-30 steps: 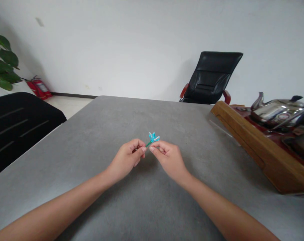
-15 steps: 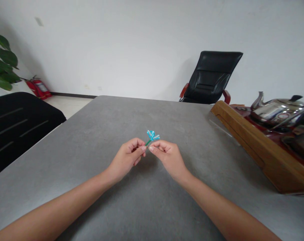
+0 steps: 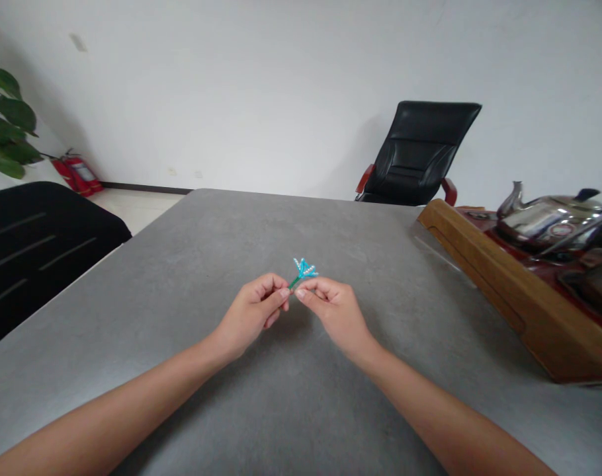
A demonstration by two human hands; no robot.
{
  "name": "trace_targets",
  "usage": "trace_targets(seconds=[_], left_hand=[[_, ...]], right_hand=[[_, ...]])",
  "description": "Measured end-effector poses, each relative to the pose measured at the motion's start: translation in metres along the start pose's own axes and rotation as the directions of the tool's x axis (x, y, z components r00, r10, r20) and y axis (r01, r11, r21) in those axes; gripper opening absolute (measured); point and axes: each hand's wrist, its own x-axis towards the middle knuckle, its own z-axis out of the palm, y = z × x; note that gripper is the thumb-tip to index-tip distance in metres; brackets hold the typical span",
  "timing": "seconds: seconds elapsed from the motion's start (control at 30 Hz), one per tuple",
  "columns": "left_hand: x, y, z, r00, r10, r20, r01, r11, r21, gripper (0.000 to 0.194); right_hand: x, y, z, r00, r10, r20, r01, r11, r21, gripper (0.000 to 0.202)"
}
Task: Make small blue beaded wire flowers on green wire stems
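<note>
Two hands hold up a little blue flower (image 3: 305, 268) above the gray counter (image 3: 192, 264).
The flower has shiny blue petals with pale dots (they look a bit like beads), and it leans up and to the right on its green stem (image 3: 295, 281). The left hand (image 3: 251, 309) pinches the low end of the stem between thumb and finger. The right hand (image 3: 337, 314) is right beside the stem, its thumb and first finger tips close together just under the petals; I cannot tell if they pinch it. Well off to the right, a silver kettle (image 3: 554, 221) sits in a wooden tray (image 3: 509, 297). A black chair (image 3: 420, 152) stands past the far edge, near the white wall (image 3: 231, 86).
</note>
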Motion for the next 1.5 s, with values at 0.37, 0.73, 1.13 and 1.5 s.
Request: trace_targets(seconds=[0.37,0.73,1.13,1.5], left_hand=[[0.000,0.001,0.000,0.999,0.021,-0.024,-0.018,0.995,0.096,0.022],[-0.002,0.016,-0.017,0.946,0.229,0.228,-0.315,0.498,0.808,0.023],[0.004,0.044,-0.037,0.782,0.059,0.621,-0.387,0.826,0.409,0.020],[0.004,0.027,-0.029,0.964,0.084,0.254,-0.137,0.970,0.200,0.020]], right_hand=[[-0.001,0.000,-0.001,0.999,-0.034,-0.011,0.032,0.995,-0.094,0.020],[-0.010,-0.007,-0.008,0.902,-0.374,0.214,0.403,0.556,-0.727,0.025],[0.010,-0.010,-0.024,0.877,0.042,0.478,-0.071,0.997,0.043,0.020],[0.006,-0.014,-0.012,0.926,0.086,0.368,-0.230,0.901,0.368,0.027]])
